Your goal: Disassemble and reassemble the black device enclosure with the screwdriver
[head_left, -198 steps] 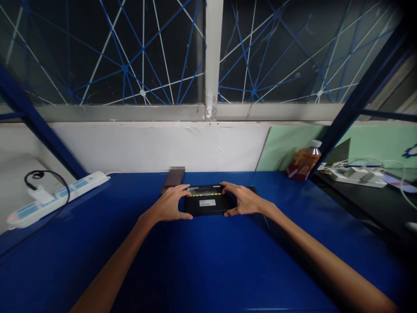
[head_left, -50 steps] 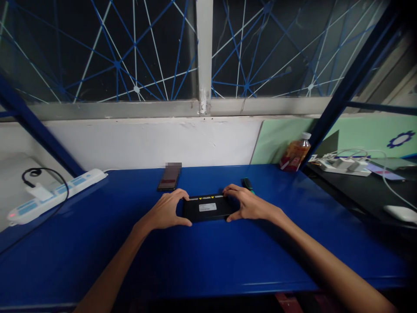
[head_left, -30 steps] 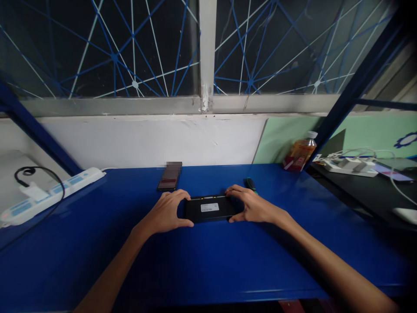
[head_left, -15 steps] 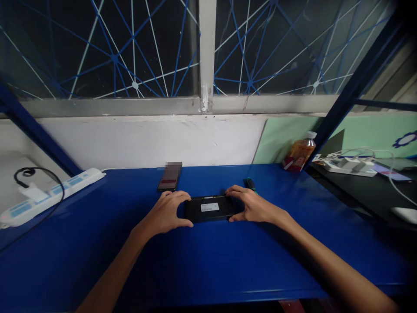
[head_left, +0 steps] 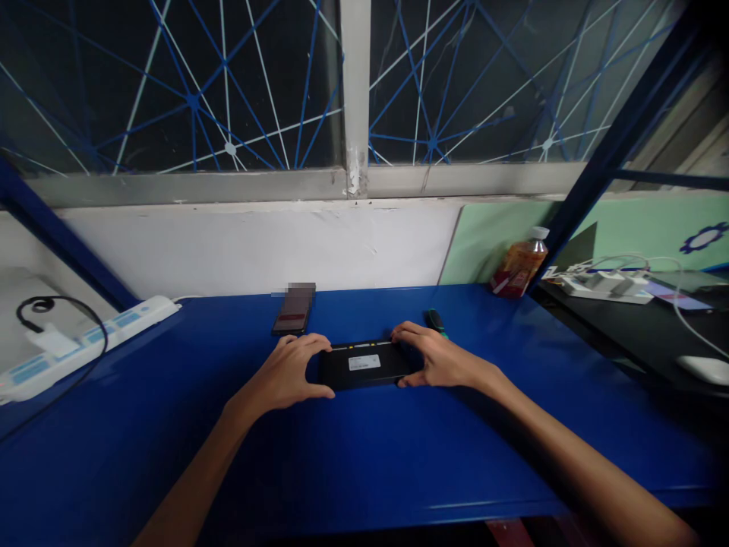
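A flat black rectangular device (head_left: 342,374) with a white printed label and small yellow marks along its far edge is in the middle of the blue table. My left hand (head_left: 293,372) grips its left end, fingers at the far edge and thumb at the near edge. At the right end my right hand (head_left: 430,358) holds it the same way. I cannot tell whether the device rests on the table or is slightly raised. Just beyond my right hand lies a black and green handled tool (head_left: 436,320), partly hidden. A phone (head_left: 294,310) lies beyond my left hand.
A white power strip (head_left: 85,342) with a black cable runs along the left of the blue table (head_left: 364,463). A drink bottle (head_left: 519,264) stands at the back right beside a blue frame post. Another power strip (head_left: 607,289) and a white mouse (head_left: 705,370) sit on a black surface.
The whole view has shifted slightly, with everything a little further left. Both hands keep their hold on the black device, which shows no clear movement on the table.
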`<state>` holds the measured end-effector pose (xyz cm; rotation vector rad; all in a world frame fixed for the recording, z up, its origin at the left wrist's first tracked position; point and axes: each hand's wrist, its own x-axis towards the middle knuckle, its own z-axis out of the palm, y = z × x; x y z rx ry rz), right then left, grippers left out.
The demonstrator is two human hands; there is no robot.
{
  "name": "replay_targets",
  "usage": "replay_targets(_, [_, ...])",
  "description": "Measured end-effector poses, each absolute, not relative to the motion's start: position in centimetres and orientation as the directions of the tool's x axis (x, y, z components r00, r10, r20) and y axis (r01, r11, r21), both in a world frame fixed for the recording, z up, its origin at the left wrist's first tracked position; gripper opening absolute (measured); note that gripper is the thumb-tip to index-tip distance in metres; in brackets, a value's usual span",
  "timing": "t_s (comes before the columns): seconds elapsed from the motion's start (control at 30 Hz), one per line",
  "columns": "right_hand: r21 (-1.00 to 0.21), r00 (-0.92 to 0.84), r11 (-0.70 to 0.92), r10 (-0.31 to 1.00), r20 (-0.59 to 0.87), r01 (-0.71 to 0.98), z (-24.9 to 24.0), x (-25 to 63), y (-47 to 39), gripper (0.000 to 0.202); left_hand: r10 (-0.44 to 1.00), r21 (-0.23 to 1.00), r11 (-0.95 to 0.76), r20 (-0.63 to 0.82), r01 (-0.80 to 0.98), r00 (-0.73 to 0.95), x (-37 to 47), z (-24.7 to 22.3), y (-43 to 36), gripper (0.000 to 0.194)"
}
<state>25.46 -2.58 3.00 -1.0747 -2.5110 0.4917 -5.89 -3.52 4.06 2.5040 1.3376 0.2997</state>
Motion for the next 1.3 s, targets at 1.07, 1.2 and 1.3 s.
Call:
replay_targets(1.07, [-0.459, -0.627, 0.62, 0.762, 0.161, 0.636, 3.19, 25.36, -2.69, 0.057, 0.842, 0.361, -0.513, 0.035, 0.779, 0.538, -5.81, 4.27, -3.46, 0.063])
replay_targets(1.2, [-0.457, -0.627, 0.619, 0.763, 0.156, 0.639, 3.15, 25.37, -2.55, 0.058, 0.843, 0.375, -0.502, 0.011, 0.779, 0.538, -5.64, 4.47, -3.55, 0.061])
replay_targets(1.3, [-0.456, -0.63, 0.621, 0.761, 0.154, 0.638, 3.2, 25.37, -2.51, 0.059, 0.845, 0.382, -0.493, -0.002, 0.782, 0.534, -5.63, 4.47, -3.54, 0.059])
